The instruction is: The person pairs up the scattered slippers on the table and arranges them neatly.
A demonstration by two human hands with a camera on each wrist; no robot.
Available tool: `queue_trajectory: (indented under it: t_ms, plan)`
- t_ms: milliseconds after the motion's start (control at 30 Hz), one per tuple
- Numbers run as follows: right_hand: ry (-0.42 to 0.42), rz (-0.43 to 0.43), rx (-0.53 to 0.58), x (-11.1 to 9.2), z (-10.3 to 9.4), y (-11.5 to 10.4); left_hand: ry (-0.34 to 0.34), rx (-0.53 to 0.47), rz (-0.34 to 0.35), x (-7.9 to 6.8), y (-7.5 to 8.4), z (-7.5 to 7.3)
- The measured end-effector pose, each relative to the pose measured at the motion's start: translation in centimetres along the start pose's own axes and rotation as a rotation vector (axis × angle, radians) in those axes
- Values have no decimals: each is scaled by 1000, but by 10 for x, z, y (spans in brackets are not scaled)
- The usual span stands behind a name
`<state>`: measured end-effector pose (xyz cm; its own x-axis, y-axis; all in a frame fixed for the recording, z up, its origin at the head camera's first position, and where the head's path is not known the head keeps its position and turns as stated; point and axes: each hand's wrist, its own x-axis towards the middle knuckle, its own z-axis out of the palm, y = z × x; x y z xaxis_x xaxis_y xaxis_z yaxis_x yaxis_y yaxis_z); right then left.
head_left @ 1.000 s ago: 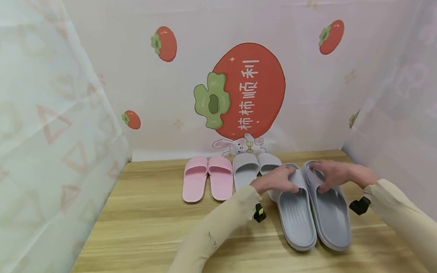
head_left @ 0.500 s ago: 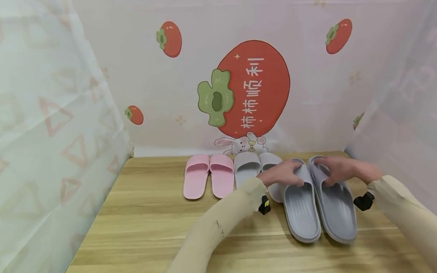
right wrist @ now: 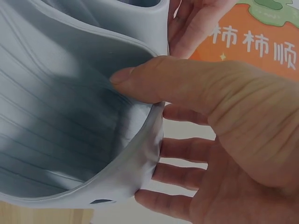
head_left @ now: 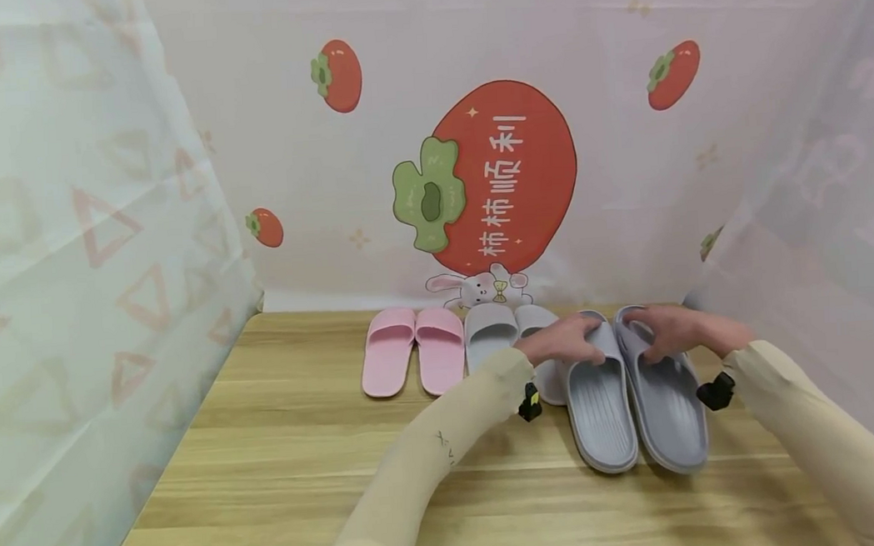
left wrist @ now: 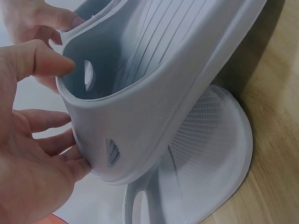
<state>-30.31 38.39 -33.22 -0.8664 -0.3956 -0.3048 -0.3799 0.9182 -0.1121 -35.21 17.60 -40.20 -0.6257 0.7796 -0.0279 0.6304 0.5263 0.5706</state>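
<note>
In the head view, two large grey slippers stand side by side at the right, toes toward the back wall. The left hand (head_left: 565,340) grips the left large slipper (head_left: 602,421) by its strap. Its thumb goes inside the foot opening and its fingers lie along the outside, as the left wrist view shows. With the same sort of grip, the right hand (head_left: 669,330) holds the right large slipper (head_left: 671,417); in the right wrist view its thumb presses the strap's inner face. Left of these sits a smaller light grey pair (head_left: 491,345), partly hidden by the left hand and sleeve.
A pink pair of slippers (head_left: 388,364) stands left of the smaller grey pair, near the back wall. All rest on a wood-grain table (head_left: 283,466). Printed cloth walls (head_left: 301,256) enclose the back and both sides.
Both hands have shifted the large grey slippers a little toward the back wall and slightly right, away from the pink pair. The head view has also moved slightly. Both grips stay the same.
</note>
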Motion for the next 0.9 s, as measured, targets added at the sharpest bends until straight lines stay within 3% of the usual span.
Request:
queue_trajectory:
  t_ms: [367, 633, 900]
  plan:
    - [-52, 19, 79, 4, -1, 11, 2, -108, -20, 5, -3, 5]
    - [-23, 30, 77, 9, -7, 15, 60, -72, 28, 17, -5, 3]
    - [-37, 56, 93, 12, -9, 17, 73, -47, 58, 22, -7, 2]
